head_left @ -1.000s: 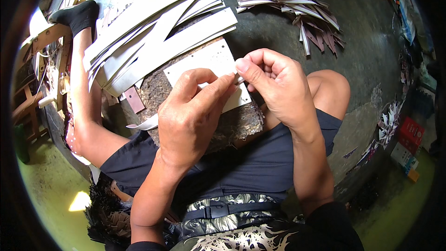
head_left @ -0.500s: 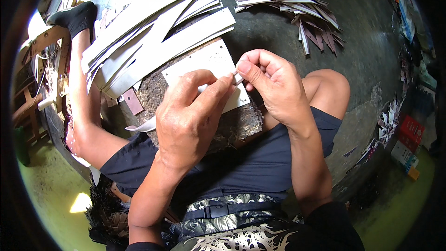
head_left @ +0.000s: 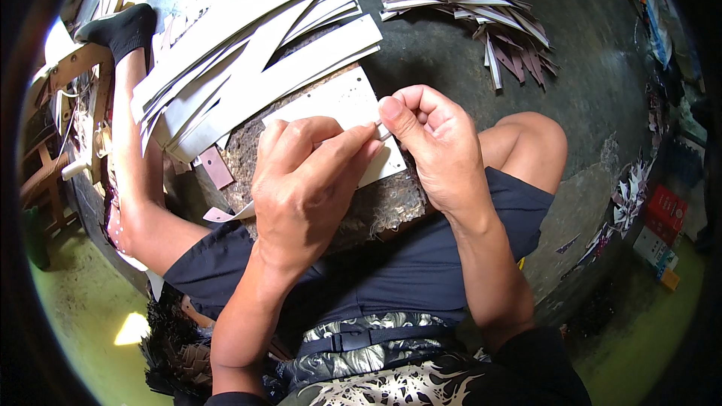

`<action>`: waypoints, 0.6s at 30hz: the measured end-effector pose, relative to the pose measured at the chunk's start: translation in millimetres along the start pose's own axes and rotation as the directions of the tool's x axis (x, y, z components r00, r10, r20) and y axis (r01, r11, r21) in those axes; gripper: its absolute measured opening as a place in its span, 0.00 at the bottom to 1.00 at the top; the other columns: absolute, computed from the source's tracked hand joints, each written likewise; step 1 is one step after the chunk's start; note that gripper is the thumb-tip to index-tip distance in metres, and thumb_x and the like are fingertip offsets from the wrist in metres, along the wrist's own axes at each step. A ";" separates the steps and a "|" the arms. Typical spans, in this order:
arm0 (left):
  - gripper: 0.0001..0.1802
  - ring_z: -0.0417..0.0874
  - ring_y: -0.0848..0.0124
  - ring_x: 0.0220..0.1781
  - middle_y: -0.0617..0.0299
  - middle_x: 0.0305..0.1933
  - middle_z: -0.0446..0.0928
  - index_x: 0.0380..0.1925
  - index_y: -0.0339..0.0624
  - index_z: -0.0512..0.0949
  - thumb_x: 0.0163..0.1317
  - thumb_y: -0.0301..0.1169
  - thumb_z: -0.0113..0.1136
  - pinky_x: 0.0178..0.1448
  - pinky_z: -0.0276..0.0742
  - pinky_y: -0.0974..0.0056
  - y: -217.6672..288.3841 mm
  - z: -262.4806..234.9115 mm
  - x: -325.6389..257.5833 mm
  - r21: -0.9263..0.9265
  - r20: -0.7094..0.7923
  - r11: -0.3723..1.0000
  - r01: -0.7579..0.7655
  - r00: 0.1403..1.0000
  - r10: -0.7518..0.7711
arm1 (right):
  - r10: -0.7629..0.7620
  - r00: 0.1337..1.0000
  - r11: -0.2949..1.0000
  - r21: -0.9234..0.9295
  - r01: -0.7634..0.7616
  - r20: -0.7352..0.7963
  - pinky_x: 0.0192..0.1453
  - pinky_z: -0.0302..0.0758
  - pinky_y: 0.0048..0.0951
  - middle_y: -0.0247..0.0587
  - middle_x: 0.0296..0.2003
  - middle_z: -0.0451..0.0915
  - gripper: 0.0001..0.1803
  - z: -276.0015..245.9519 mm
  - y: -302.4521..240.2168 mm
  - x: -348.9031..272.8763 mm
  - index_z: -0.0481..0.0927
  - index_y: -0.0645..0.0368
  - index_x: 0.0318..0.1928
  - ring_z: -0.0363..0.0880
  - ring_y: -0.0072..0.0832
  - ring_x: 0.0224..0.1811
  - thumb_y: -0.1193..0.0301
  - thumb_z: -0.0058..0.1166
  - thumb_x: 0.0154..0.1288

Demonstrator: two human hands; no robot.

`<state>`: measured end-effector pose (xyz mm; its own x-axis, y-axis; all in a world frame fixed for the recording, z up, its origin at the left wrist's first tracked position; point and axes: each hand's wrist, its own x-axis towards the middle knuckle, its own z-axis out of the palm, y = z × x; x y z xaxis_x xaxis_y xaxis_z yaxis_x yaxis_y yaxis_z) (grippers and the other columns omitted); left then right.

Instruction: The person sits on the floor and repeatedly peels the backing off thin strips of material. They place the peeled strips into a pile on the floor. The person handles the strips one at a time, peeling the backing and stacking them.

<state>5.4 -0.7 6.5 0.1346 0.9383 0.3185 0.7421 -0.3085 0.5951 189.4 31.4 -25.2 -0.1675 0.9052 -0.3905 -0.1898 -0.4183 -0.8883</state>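
Above white board [head_left: 342, 98], left hand [head_left: 304, 189] and right hand [head_left: 445, 146] pinch closed on pale strip [head_left: 383, 133]; uneven pull could twist it.

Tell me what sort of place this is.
Probably a small workshop, worked at floor level: stacked white strips, a heap of brown strips on the floor, and scraps farther right.

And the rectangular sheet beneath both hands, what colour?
The rectangular sheet is white with dark dots; head view.

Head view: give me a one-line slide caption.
Left hand and right hand pinch a small pale piece over a white board on a rough block, pale strips beyond.
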 end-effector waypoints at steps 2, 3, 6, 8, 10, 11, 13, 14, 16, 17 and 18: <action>0.16 0.79 0.66 0.38 0.66 0.40 0.83 0.48 0.49 0.95 0.59 0.29 0.87 0.43 0.75 0.59 -1.0 -1.1 -0.3 0.005 0.001 1.000 -0.002 1.000 0.002 | 0.039 0.999 0.993 0.113 -0.039 0.001 0.39 0.74 0.15 0.23 0.35 0.84 0.13 0.1 2.8 0.8 0.87 0.62 0.47 0.75 0.07 0.36 0.64 0.67 0.87; 0.16 0.79 0.66 0.38 0.66 0.40 0.83 0.48 0.49 0.96 0.59 0.29 0.87 0.43 0.75 0.59 -1.1 -1.0 -0.6 0.006 0.001 1.000 -0.002 1.000 0.002 | 0.036 0.999 0.990 0.134 -0.037 0.009 0.39 0.74 0.15 0.23 0.35 0.84 0.12 -0.3 4.0 1.1 0.87 0.61 0.47 0.75 0.07 0.36 0.64 0.67 0.87; 0.16 0.79 0.67 0.37 0.66 0.40 0.83 0.47 0.49 0.96 0.59 0.30 0.87 0.43 0.74 0.59 -1.9 -0.4 -1.0 -0.003 -0.003 1.000 -0.001 1.000 0.001 | 0.049 0.999 0.981 0.189 -0.052 0.021 0.39 0.74 0.15 0.23 0.35 0.84 0.12 -2.9 5.6 2.8 0.86 0.61 0.48 0.75 0.07 0.36 0.64 0.67 0.87; 0.16 0.79 0.67 0.37 0.66 0.39 0.83 0.47 0.48 0.96 0.59 0.30 0.87 0.43 0.74 0.59 -2.1 -0.1 -1.1 -0.015 -0.002 1.000 -0.001 1.000 0.001 | 0.065 0.997 0.972 0.222 -0.071 0.035 0.39 0.74 0.14 0.23 0.35 0.84 0.12 -4.8 5.7 3.6 0.86 0.61 0.48 0.75 0.07 0.35 0.64 0.67 0.87; 0.16 0.79 0.68 0.37 0.66 0.39 0.83 0.47 0.48 0.96 0.59 0.29 0.87 0.43 0.74 0.59 -2.4 0.1 -0.7 -0.020 -0.001 1.000 -0.005 1.000 0.005 | 0.084 0.995 0.962 0.255 -0.093 0.047 0.38 0.73 0.14 0.23 0.34 0.84 0.12 -6.6 6.0 4.4 0.86 0.60 0.48 0.75 0.07 0.34 0.64 0.67 0.87; 0.16 0.79 0.68 0.37 0.66 0.39 0.83 0.47 0.48 0.96 0.59 0.29 0.87 0.43 0.74 0.59 -2.3 0.0 -0.5 -0.023 0.000 1.000 -0.007 1.000 0.007 | 0.093 0.994 0.957 0.272 -0.104 0.053 0.38 0.73 0.14 0.23 0.34 0.84 0.12 -7.3 6.4 4.5 0.86 0.60 0.48 0.75 0.07 0.34 0.64 0.68 0.87; 0.16 0.79 0.68 0.37 0.66 0.39 0.83 0.47 0.47 0.96 0.59 0.29 0.87 0.43 0.73 0.60 -1.4 -0.1 -0.7 -0.031 0.003 0.999 0.012 1.000 -0.012 | 0.102 0.994 0.960 0.259 -0.108 0.038 0.38 0.73 0.14 0.23 0.34 0.84 0.12 -9.0 8.1 6.4 0.86 0.60 0.48 0.75 0.07 0.33 0.63 0.68 0.86; 0.16 0.79 0.68 0.37 0.66 0.39 0.83 0.47 0.47 0.96 0.59 0.29 0.87 0.43 0.73 0.60 -0.9 0.1 -0.9 -0.038 0.003 0.999 0.023 1.000 -0.023 | 0.097 0.995 0.963 0.249 -0.102 0.032 0.37 0.72 0.14 0.23 0.34 0.84 0.13 -10.0 9.4 7.5 0.86 0.60 0.48 0.75 0.07 0.33 0.62 0.69 0.86; 0.16 0.79 0.68 0.36 0.66 0.40 0.84 0.47 0.47 0.96 0.59 0.29 0.87 0.43 0.73 0.60 -0.5 0.0 -1.2 -0.031 0.013 0.999 0.026 1.000 -0.026 | 0.109 0.994 0.963 0.246 -0.111 0.019 0.37 0.71 0.14 0.23 0.34 0.84 0.14 -11.7 12.6 9.2 0.87 0.60 0.48 0.74 0.07 0.32 0.61 0.70 0.85; 0.16 0.79 0.68 0.36 0.66 0.40 0.84 0.47 0.47 0.96 0.59 0.29 0.87 0.43 0.73 0.60 -0.5 0.0 -1.3 -0.029 0.016 0.999 0.031 0.999 -0.031 | 0.103 0.995 0.965 0.240 -0.104 0.013 0.37 0.71 0.14 0.23 0.34 0.84 0.14 -12.7 14.3 10.3 0.87 0.60 0.48 0.73 0.07 0.32 0.61 0.70 0.85; 0.16 0.79 0.68 0.36 0.66 0.40 0.84 0.47 0.47 0.96 0.59 0.29 0.87 0.43 0.73 0.60 -0.3 -0.2 -1.6 -0.026 0.020 0.999 0.029 0.999 -0.029 | 0.110 0.994 0.965 0.240 -0.108 0.008 0.37 0.71 0.14 0.23 0.33 0.84 0.14 -13.8 15.9 11.5 0.87 0.60 0.48 0.73 0.07 0.32 0.61 0.71 0.84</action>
<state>4.8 -2.1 6.0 0.1265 0.9497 0.2864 0.7286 -0.2849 0.6229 197.8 36.2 -47.1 -0.1947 0.8533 -0.4838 -0.3970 -0.5196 -0.7566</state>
